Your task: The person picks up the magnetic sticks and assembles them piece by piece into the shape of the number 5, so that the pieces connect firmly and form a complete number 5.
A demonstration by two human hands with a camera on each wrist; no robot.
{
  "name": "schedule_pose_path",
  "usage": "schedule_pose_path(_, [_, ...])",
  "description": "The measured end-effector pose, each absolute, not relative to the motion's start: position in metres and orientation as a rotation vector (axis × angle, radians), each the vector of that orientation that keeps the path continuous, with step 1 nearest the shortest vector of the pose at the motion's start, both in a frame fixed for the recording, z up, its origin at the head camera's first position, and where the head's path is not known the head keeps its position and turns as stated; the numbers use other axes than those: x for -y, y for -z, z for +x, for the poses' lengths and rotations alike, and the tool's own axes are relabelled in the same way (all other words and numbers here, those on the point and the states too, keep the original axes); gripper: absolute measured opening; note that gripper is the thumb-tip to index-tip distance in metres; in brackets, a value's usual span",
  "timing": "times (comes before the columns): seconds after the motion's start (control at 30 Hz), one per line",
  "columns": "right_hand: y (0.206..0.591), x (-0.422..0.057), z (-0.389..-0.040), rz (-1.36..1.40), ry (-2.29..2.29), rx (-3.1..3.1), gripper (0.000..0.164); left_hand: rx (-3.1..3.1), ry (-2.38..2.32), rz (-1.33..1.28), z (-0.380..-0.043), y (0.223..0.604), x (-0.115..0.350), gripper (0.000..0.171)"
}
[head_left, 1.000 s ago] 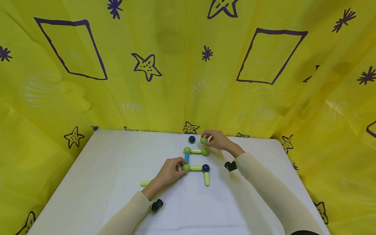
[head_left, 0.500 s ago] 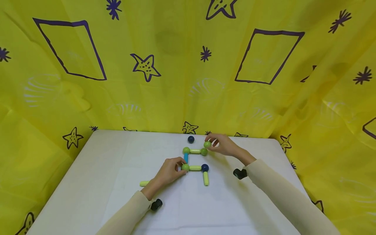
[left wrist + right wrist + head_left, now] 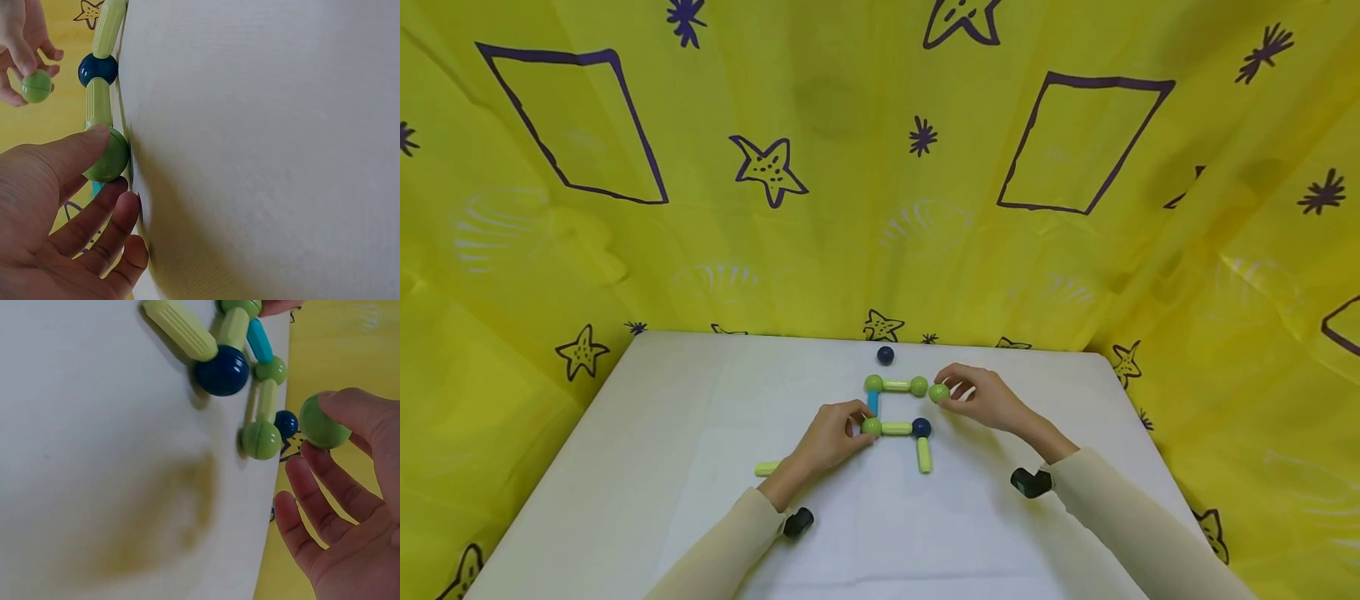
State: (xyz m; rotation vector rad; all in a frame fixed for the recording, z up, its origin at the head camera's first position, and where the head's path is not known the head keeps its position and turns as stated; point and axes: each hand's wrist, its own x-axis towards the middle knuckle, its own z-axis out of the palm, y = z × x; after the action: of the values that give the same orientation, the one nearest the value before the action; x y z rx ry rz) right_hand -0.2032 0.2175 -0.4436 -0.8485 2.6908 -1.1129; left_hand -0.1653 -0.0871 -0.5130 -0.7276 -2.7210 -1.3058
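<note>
On the white table lies a figure of balls and rods. My left hand pinches the green ball at its near left corner between thumb and fingers. From that ball a pale green rod runs right to a dark blue ball, and another pale rod points toward me. A blue rod links it to a farther green ball, then a pale rod and a green ball. Raised above the table, my right hand pinches a loose green ball.
A single dark blue ball lies near the table's back edge. A pale green rod sits left of my left hand, partly behind the wrist. Yellow patterned cloth hangs behind and beside the white table.
My right hand has brought its green ball toward me and slightly right, from beside the loose blue ball to just right of the figure's far right ball. The left hand stays put.
</note>
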Motion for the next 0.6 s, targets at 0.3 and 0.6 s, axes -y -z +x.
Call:
schedule_pose_path(0.3, [0.461,-0.222,-0.174,-0.757,1.192,-2.661,0.028,2.718,1.307,-0.714,-0.168,0.514,0.085,0.025])
schedule_pose_path(0.6, [0.478,-0.221,-0.152,-0.660,1.266,-2.636,0.029,2.727,1.279,-0.694,-0.173,0.516,0.083,0.025])
